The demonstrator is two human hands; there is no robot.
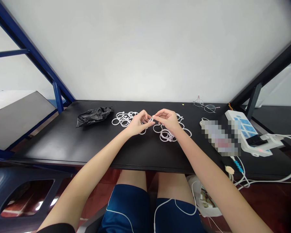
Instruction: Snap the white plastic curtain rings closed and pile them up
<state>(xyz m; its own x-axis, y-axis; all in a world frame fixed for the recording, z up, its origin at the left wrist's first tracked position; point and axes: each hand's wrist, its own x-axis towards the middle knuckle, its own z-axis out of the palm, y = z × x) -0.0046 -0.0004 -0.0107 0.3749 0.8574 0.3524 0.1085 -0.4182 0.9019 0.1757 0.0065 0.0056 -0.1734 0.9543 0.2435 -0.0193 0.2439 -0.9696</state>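
Note:
Above the middle of the black table [58, 139], my left hand [137, 124] and my right hand [169, 119] meet with their fingertips pinched together. Both grip a small white ring [150, 120], which looks like a plastic curtain ring; the fingers cover much of it. Several similar white rings [125, 122] lie in a loose pile beside and partly behind my left hand. A second pile of rings [168, 136] spreads under and around my right hand, partly hidden by the hand and wrist.
A crumpled black plastic bag [95, 116] lies on the left. At the back right are eyeglasses [210, 108]. A blurred-out phone-like object [220, 139] lies near a white power strip [247, 129] with plugged-in cables [288, 178]. Blue metal posts [58, 94] flank the table.

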